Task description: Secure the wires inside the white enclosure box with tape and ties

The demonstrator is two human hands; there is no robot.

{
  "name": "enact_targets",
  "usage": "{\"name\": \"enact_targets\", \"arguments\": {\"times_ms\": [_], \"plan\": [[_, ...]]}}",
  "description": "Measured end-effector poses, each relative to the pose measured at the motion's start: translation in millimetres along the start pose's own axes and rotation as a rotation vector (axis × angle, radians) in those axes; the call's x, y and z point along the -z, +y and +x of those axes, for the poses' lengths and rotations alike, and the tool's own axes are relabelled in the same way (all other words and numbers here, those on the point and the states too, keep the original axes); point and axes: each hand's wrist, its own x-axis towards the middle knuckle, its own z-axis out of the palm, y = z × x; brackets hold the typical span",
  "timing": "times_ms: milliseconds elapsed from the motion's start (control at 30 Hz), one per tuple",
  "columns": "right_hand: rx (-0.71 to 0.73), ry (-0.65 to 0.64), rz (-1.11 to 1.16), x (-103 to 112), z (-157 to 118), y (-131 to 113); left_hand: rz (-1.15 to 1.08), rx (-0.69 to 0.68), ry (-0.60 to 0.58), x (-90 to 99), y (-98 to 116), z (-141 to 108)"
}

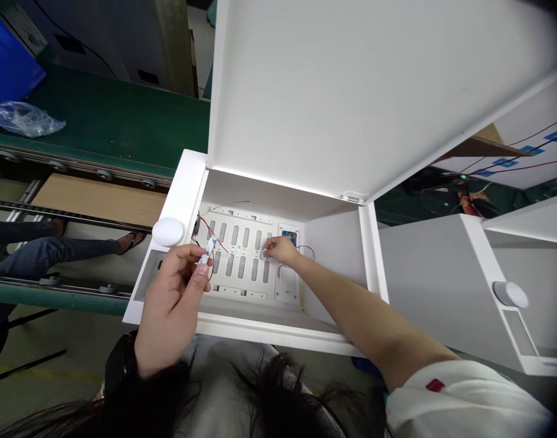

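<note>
In front of me a white metal box stands with its lid raised. My left hand is closed over the box's near left edge, pinching a small white strip with blue print between thumb and fingers. My right hand reaches down inside, its fingertips pinched together just above the slotted white plate; what they hold is too small to make out. Beside that hand, on the right part of the floor, is a blue circuit board. Thin red wires rise near the left wall.
A green roller conveyor runs along the left, with a clear plastic bag and a blue bin on it. Another white box stands close by on the right. Another person's legs show at far left.
</note>
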Motion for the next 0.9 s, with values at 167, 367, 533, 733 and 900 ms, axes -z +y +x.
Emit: {"name": "enact_targets", "arguments": {"times_ms": [167,367,533,733,900], "plan": [[0.045,-0.068,0.005,2,3,-1,0.014,0.020,-0.002,0.2,1,0],[0.061,-0.121,0.032,13,10,2,0.002,0.022,-0.004,-0.5,1,0],[0.125,-0.183,-0.104,14,7,1,0.007,0.035,-0.010,-0.5,1,0],[0.111,-0.183,-0.082,10,4,-1,0.009,0.038,-0.017,0.1,-2,1],[0.130,-0.138,-0.095,6,4,0,0.008,0.043,-0.012,-0.2,-2,1]]}}
